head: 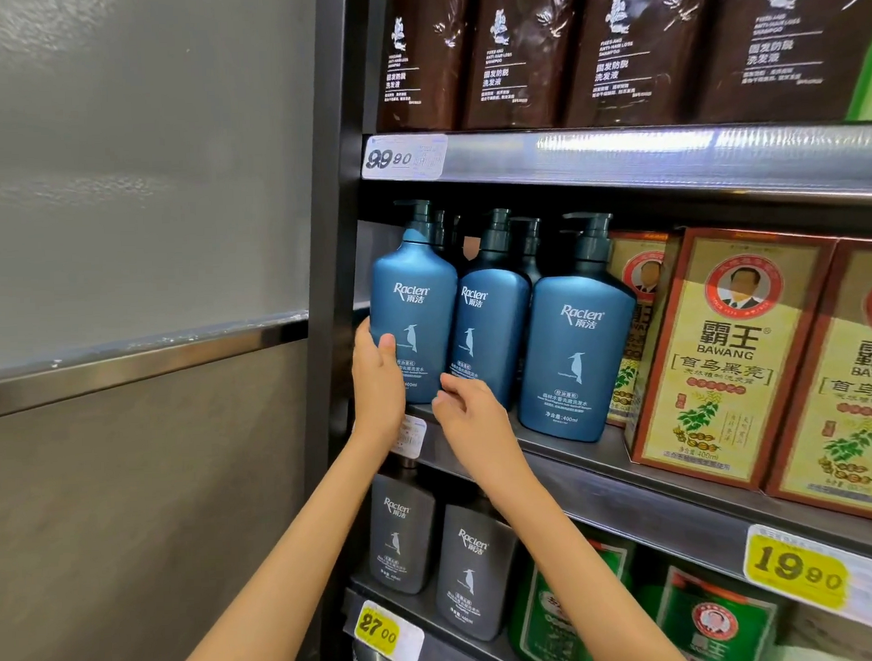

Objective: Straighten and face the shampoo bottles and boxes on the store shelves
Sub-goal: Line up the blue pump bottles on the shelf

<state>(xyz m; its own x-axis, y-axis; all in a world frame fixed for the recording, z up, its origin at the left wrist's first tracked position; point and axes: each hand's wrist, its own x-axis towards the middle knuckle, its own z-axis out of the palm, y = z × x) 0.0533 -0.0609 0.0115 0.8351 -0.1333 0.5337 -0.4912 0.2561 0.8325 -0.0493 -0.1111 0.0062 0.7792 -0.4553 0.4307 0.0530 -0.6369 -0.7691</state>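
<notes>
Bottle (413, 306), blue, at 9 o'clock end of middle shelf (627, 486). Our left hand (376, 382) clasps its side; right hand (469, 413) loosely spread at its 5 o'clock. We suggest slow twist, label square forward.

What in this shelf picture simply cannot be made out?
Head view:
- Rear blue bottles: only pump tops show behind the front row.
- Leftmost blue bottle: lower label partly covered by the left hand gripping it.
- Rightmost yellow box: cut by the right edge.
- Brown packs: tops cut off above.
</notes>
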